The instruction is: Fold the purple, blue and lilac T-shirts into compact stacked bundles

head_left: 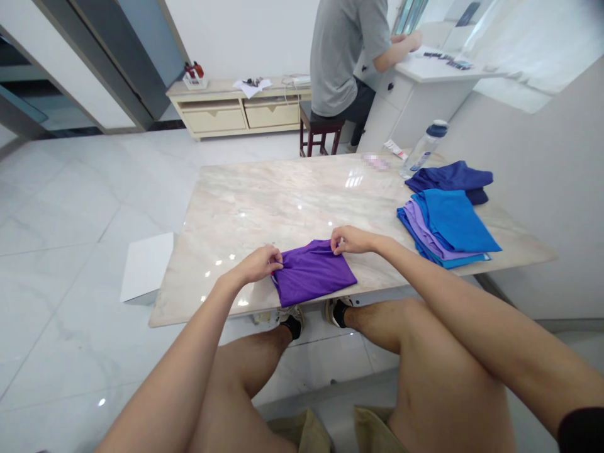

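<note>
A purple cloth [315, 274], folded into a rough rectangle, lies at the near edge of the marble-topped table [264, 195]. My left hand [264, 262] pinches its left far corner. At the right far corner, my right hand [350, 240] grips the fabric between thumb and fingers. Creases run across the cloth between both hands. To the right rests a stack of folded blue and lilac cloths [460, 220], with a dark blue folded cloth [450, 176] just behind it.
A clear water bottle [423, 150] with a blue cap stands at the far right, near a small white tube [395, 150]. Beyond the table, a person in a grey shirt [342, 56] sits on a dark stool [321, 126]. A white box [147, 267] is on the floor at left.
</note>
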{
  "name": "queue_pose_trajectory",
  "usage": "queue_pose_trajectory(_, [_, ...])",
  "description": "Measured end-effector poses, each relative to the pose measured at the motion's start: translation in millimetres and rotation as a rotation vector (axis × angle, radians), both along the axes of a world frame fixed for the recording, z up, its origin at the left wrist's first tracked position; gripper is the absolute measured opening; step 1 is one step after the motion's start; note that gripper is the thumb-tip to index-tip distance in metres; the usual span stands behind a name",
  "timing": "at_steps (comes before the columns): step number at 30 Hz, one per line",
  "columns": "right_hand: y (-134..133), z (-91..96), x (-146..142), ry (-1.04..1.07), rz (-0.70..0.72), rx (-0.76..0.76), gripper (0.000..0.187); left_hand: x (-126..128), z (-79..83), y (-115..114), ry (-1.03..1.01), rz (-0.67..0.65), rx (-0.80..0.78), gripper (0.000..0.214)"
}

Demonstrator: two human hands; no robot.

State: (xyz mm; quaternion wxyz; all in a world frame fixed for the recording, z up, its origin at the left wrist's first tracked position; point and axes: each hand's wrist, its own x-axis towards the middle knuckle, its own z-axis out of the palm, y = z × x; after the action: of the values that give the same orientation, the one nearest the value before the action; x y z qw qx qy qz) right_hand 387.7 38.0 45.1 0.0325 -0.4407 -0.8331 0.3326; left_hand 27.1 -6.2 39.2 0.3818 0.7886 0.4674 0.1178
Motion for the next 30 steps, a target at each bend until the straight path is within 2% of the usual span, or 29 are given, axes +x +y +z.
queue_pose_trajectory(2, [-2, 4.0, 3, -0.007, 0.012, 0.109, 0.014, -3, 4.1, -3, -0.093, 0.047, 0.095, 0.008])
queue_pose_trajectory(4, [-3, 5.3, 5, 0.002, 0.009, 0.163, 0.013, -6, 6.3, -5, -0.174, 0.111, 0.123, 0.012])
queue_pose_trajectory(7, [-6, 0.5, 7, 0.106, -0.044, 0.121, 0.007, -9, 2.0, -4, -0.237, 0.183, 0.014, 0.017])
queue_pose_trajectory(10, [-7, -9.8, 7, 0.202, -0.144, 0.036, 0.002, -9, -10.6, -1, -0.296, 0.25, -0.118, 0.021])
queue_pose_trajectory(13, [-7, -20.0, 5, 0.251, -0.216, 0.017, 0.005, -5, -24.5, 3, -0.324, 0.332, -0.147, 0.02])
queue_pose_trajectory(18, [-7, -29.9, 0, 0.276, -0.355, -0.025, 0.007, 3, -35.7, 11, -0.227, 0.473, -0.141, 0.012])
queue_pose_trajectory(22, [-9, -32.0, -6, 0.257, -0.466, -0.112, 0.011, 6, -36.5, 13, -0.17, 0.504, -0.151, 0.013])
queue_pose_trajectory(28, [-10, -27.4, -23, 0.089, -0.621, -0.089, 0.003, 10, -36.5, 12, -0.04, 0.578, -0.092, 0.015])
queue_pose_trajectory(30, [-10, -23.4, -27, 0.019, -0.692, -0.092, 0.008, 10, -37.2, 11, 0.007, 0.617, -0.062, 0.017])
